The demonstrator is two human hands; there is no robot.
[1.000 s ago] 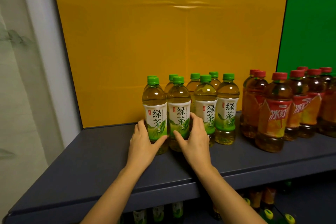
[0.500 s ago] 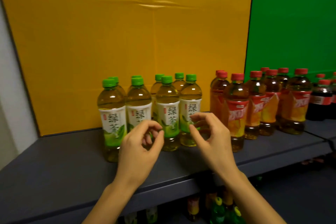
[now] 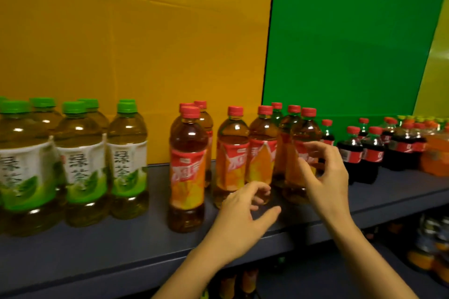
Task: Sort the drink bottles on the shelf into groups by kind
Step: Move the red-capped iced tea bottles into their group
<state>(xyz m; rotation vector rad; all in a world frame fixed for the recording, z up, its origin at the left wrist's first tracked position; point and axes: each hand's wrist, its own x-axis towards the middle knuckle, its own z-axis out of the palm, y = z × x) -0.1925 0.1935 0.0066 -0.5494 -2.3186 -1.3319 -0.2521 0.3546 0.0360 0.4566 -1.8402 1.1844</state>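
Several green tea bottles point(image 3: 80, 165) with green caps stand grouped at the left of the dark grey shelf point(image 3: 136, 245). Several red-capped iced tea bottles point(image 3: 187, 172) with orange-red labels stand in the middle. My left hand point(image 3: 245, 213) hovers with curled, parted fingers in front of the iced tea bottles near the shelf's front, holding nothing. My right hand point(image 3: 325, 177) is raised with its fingers spread just in front of the rightmost iced tea bottle point(image 3: 303, 143), not closed on it.
Small cola bottles point(image 3: 364, 155) with red caps stand to the right, then orange soda bottles point(image 3: 435, 153) at the far right. Yellow point(image 3: 136, 39) and green point(image 3: 347, 39) panels back the shelf. More bottles sit on a lower shelf point(image 3: 425, 250).
Both hands let go of the green tea bottles and moved right to the iced tea group. The view swung right, bringing the cola and orange soda into sight.
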